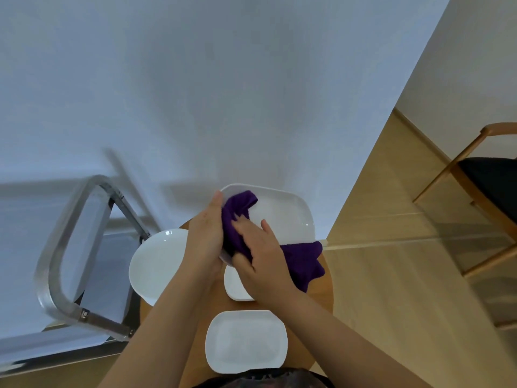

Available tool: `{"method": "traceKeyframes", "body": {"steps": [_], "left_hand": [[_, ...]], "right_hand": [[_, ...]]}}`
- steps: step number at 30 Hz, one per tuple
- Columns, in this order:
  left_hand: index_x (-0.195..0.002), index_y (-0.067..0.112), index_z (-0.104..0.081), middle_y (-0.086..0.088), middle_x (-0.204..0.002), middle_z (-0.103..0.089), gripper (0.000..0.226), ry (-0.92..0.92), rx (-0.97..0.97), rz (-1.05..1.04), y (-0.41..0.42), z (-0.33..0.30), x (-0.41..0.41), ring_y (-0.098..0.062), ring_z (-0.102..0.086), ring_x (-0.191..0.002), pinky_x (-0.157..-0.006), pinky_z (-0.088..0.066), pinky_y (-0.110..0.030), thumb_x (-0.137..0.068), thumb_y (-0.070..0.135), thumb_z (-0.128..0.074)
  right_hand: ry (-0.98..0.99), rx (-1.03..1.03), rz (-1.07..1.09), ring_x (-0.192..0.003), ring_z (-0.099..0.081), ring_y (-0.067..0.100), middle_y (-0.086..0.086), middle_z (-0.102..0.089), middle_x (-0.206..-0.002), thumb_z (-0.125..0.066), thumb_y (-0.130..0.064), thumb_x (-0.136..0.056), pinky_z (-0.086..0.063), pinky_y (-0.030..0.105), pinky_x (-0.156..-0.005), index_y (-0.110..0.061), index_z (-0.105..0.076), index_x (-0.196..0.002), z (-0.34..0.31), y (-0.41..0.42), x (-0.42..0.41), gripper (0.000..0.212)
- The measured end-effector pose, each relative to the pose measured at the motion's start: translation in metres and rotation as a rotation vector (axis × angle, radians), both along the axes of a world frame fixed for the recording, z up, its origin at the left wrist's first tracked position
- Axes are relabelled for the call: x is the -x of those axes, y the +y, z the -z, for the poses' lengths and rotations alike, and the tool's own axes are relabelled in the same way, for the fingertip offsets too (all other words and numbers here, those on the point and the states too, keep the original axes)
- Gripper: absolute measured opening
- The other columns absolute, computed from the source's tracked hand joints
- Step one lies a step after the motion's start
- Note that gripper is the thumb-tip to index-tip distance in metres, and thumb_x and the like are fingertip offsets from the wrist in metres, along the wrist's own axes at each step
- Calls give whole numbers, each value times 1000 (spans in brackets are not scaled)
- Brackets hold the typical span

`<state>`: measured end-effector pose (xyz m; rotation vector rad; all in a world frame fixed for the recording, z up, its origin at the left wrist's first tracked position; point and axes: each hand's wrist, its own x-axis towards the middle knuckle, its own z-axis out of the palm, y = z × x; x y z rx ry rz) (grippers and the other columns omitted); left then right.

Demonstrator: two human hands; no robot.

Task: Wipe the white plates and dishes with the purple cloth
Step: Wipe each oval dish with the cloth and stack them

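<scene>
Your left hand (205, 236) grips the tilted white dish (282, 217) by its rim; your right hand (260, 259) presses the purple cloth (237, 217) into it, fingers nearly flat.

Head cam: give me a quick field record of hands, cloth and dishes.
left hand: grips edge of the held dish, tilted above the table
right hand: presses the purple cloth into the held dish
cloth: bunched, one end hangs over the dish's near edge
round plate: on the wooden table, left
rectangular dish: nearest the person
partly hidden dish: under the hands
</scene>
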<state>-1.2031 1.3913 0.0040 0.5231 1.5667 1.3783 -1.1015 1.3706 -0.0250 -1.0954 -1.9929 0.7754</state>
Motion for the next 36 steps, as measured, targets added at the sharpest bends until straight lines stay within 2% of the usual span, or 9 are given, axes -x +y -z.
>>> {"method": "traceKeyframes", "body": {"steps": [4,9,13,16,19,23,25,28,36], "left_hand": [[-79,21,-62,-9,-87,-70,41,72,27,12,6,0,7,-30,-67,-87,-81,-54,-42,-90,58,-46],[-76,24,-61,6,-63,-66,40,99,-20,50,8,-9,22,-12,-64,-56,-45,-47,-23,-88,60,-49],[-81,27,-62,3,-81,-67,38,126,-81,85,8,-15,38,-16,-64,-75,-59,-49,-29,-87,62,-48],[-83,29,-61,3,-85,-68,33,108,-81,79,5,-13,41,-17,-64,-80,-60,-48,-30,-89,58,-47],[-80,29,-61,6,-79,-68,33,83,-36,26,7,-9,34,-14,-63,-75,-57,-45,-27,-91,56,-46],[-72,27,-61,7,-65,-70,38,136,-47,108,12,-11,18,-15,-66,-68,-63,-53,-32,-90,58,-48],[-75,25,-61,-1,-76,-70,39,140,-68,162,12,-14,16,-23,-67,-78,-71,-56,-38,-89,58,-47],[-83,26,-63,3,-73,-71,36,61,-77,186,10,-15,18,-16,-68,-70,-54,-53,-26,-91,56,-46],[-112,23,-60,2,-116,-67,54,123,-76,280,-1,-14,39,-15,-60,-110,-93,-45,-41,-82,66,-43]], "right_hand": [[-96,-129,-70,-126,-49,16,4,-60,-128,-45,-11,-76,-21,35,-113,-7,-64,-118,18,-5,-26,46],[-268,-296,-26,-120,-55,23,8,-62,-125,-42,-12,-74,-25,49,-108,-5,-67,-112,28,12,-62,46],[-402,-373,4,-118,-56,33,15,-63,-121,-40,-6,-74,-23,53,-105,1,-68,-107,38,30,-82,43],[-227,-20,182,-118,-53,32,15,-61,-120,-41,3,-79,-31,39,-111,-1,-62,-111,37,34,-89,39],[162,118,370,-85,-56,13,-7,-59,-98,-35,-10,-75,-43,23,-75,-28,-55,-109,18,23,-69,43],[-8,31,-79,-132,-20,-15,-24,-27,-145,-45,-12,-79,-15,15,-113,-40,-29,-136,10,7,-31,65],[-267,-180,-127,-142,-3,0,-11,-15,-154,-59,-22,-81,0,29,-117,-28,-26,-145,15,10,-28,72],[-380,-367,-69,-132,-40,32,15,-44,-143,-81,-8,-64,-29,48,-106,-8,-50,-134,15,21,-35,77],[455,250,196,-63,-66,-1,-23,-66,-80,-73,-24,-81,-48,9,-54,-45,-57,-90,2,32,-45,28]]}}
